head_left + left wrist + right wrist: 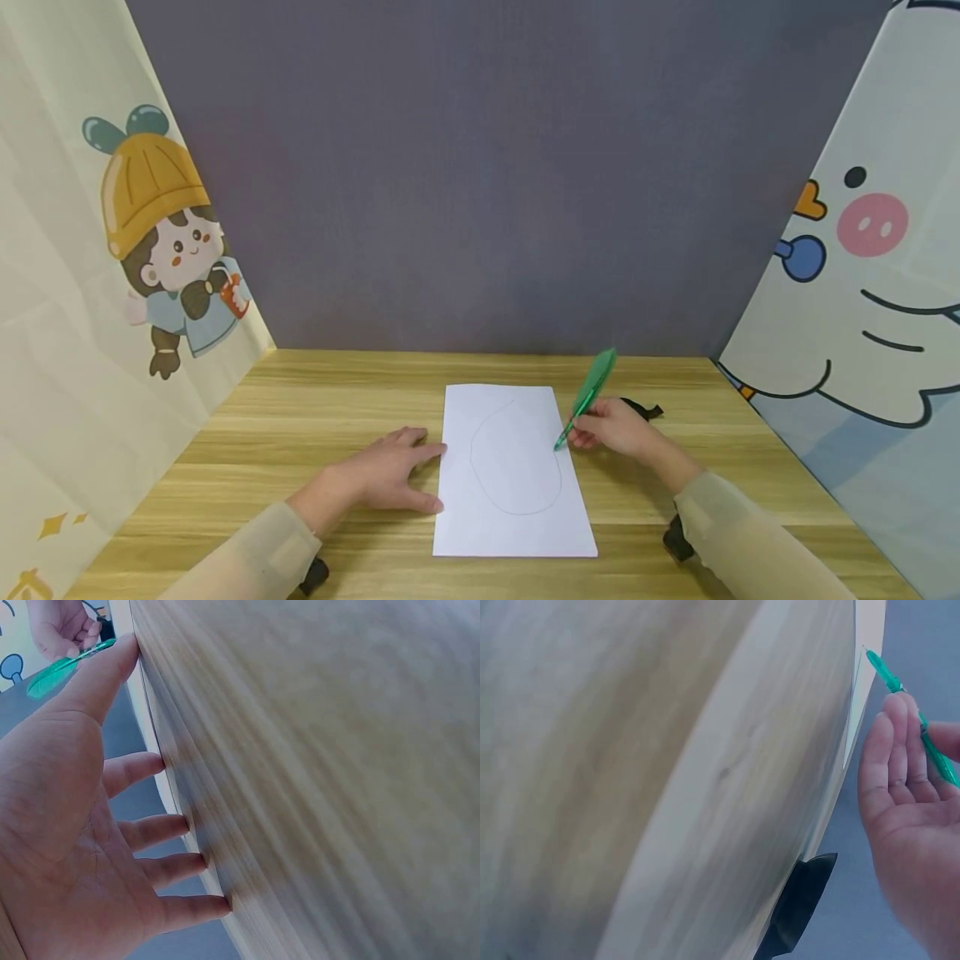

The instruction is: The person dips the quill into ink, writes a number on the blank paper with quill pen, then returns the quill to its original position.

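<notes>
The right grip (615, 427) pinches the pen (595, 386), but the left grip (392, 473), spread apart, touches the paper (516, 467) only at its edge, so a hard stroke could drag it.

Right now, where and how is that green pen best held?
Probably low on the pen, where it is slim, coming from the right: it leans that way, tip down, its upper end is wide and feathery, and the right hand pinches it there.
</notes>
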`<state>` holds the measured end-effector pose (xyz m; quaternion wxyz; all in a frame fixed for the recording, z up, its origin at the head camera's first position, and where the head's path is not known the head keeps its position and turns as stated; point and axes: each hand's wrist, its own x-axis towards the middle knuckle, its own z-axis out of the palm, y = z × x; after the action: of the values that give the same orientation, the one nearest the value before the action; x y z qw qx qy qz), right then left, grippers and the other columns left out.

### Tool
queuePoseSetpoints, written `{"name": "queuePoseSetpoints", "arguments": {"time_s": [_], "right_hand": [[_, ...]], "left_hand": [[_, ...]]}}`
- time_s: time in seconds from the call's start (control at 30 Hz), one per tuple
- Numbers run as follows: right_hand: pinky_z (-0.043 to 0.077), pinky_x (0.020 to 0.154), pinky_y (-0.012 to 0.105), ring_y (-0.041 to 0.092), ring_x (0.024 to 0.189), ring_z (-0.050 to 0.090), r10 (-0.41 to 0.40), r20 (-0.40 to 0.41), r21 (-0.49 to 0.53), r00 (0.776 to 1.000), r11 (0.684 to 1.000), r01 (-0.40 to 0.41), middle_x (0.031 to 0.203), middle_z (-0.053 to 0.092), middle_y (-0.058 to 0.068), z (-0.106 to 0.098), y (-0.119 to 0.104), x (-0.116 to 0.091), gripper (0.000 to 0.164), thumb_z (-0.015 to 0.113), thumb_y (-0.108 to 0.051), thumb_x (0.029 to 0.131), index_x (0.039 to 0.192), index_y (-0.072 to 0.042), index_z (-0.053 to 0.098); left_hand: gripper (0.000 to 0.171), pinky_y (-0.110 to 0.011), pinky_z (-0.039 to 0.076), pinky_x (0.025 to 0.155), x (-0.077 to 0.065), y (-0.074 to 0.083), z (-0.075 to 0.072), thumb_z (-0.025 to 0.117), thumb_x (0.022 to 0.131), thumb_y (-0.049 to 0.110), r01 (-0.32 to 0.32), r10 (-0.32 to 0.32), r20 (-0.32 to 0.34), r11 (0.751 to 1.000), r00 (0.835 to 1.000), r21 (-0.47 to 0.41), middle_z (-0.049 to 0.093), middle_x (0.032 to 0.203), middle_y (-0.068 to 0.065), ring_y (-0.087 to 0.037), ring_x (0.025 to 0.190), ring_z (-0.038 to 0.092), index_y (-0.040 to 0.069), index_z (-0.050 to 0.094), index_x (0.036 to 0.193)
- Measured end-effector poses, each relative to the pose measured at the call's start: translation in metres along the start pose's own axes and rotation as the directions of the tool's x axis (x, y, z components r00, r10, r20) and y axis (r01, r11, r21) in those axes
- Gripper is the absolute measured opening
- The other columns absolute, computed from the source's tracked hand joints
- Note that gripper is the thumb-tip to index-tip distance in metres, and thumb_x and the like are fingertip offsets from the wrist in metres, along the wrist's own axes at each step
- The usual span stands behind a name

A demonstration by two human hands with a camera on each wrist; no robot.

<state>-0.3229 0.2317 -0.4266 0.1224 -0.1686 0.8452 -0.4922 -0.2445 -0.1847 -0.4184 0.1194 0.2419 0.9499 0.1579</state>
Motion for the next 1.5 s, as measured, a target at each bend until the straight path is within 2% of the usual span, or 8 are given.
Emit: {"name": "queuePoseSetpoints", "arguments": {"time_s": [0.57,1.27,1.5], "right_hand": [[0.068,0.085,0.033,0.021,0.094,0.078,0.061,-0.093,0.005,0.994,0.998,-0.061,0.102,0.080,0.015,0.010,-0.006,0.008,0.024,0.060,-0.012,0.111,0.119,0.007,0.073],[0.067,0.083,0.035,0.020,0.091,0.075,0.027,-0.115,-0.028,0.993,0.999,-0.030,0.101,0.080,0.012,0.020,-0.007,0.019,0.024,0.060,-0.013,0.111,0.120,0.004,0.075],[0.068,0.086,0.040,0.022,0.093,0.076,0.005,-0.101,-0.039,0.995,0.999,-0.009,0.103,0.080,0.014,0.024,-0.011,0.022,0.026,0.061,-0.015,0.111,0.122,0.005,0.074]], "left_hand": [[0.096,-0.071,0.029,0.131,0.001,0.001,-0.001,0.083,0.090,0.065,0.001,-0.001,-0.002,1.000,1.000,-0.007,0.035,0.176,-0.025,-0.052,0.164,0.031,0.018,0.048,0.167],[0.096,-0.071,0.028,0.132,0.002,-0.002,0.003,0.082,0.090,0.067,0.011,-0.011,-0.001,1.000,1.000,-0.009,0.035,0.176,-0.023,-0.051,0.164,0.031,0.021,0.048,0.167],[0.097,-0.072,0.030,0.131,0.001,-0.001,0.002,0.083,0.089,0.066,-0.001,0.001,-0.010,1.000,1.000,-0.001,0.036,0.175,-0.026,-0.051,0.163,0.033,0.018,0.049,0.166]]}}
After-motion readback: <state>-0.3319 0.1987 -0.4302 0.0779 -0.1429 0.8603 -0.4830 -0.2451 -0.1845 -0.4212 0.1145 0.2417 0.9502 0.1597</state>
